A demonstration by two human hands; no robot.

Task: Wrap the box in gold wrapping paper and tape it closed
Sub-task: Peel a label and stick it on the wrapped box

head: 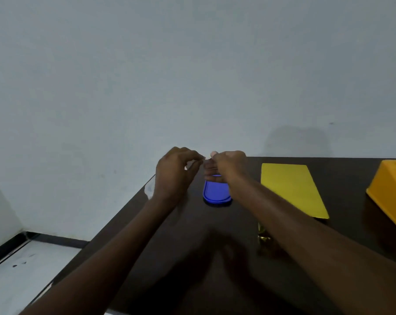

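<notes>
A: Head view: both hands raised over the far part of the dark table (192, 258), fingertips nearly meeting. left hand (175, 172) has thumb and forefinger curled as if pinching something small, right hand (226, 165) the same. Whatever sits between them is too small to identify, so I can't tell if either hand actually holds anything

B: Box?

A: Blue box (216, 192) on the table just below and behind the hands, lid on. Right hand and wrist cover its far end

B: Paper?

A: Yellow sheet (292, 189) flat on the table, right of the box, apart from it. Crumpled gold paper (263, 234) nearer the camera, mostly hidden under the right forearm

B: Anything else?

A: Orange container (388, 192) at the right edge, cut off by the frame. Pale wall (192, 76) behind, floor at lower left
</notes>
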